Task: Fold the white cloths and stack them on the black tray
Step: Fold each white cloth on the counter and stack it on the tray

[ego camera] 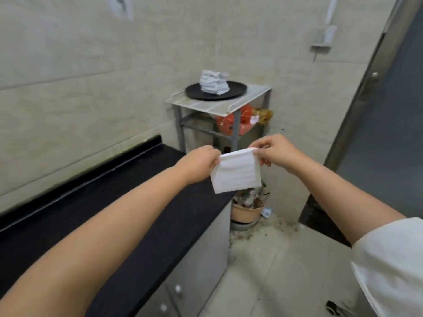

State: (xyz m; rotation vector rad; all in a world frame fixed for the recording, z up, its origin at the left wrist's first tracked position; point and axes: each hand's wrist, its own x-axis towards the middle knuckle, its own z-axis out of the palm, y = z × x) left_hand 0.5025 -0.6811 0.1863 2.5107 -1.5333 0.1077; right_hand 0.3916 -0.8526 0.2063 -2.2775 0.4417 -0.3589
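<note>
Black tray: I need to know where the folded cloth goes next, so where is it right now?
In the head view the black tray sits upper centre on the small metal shelf against the tiled wall, with the stack of folded cloths on it.

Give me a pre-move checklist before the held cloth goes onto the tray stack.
1. Grip on the cloth: ok. The left hand and right hand each pinch a top corner of the white cloth.
2. Cloth folded: ok. It hangs as a compact folded rectangle, with layered edges showing along the top.
3. Black tray reachable: cannot tell. It sits on the metal rack beyond the hands.
4. Stack of folded cloths stable: cannot tell. It looks uneven, not squared.
5. Room on the tray: ok. Bare rim shows around the stack.
6. Path clear: ok. Nothing shows between the cloth and the tray.
</note>
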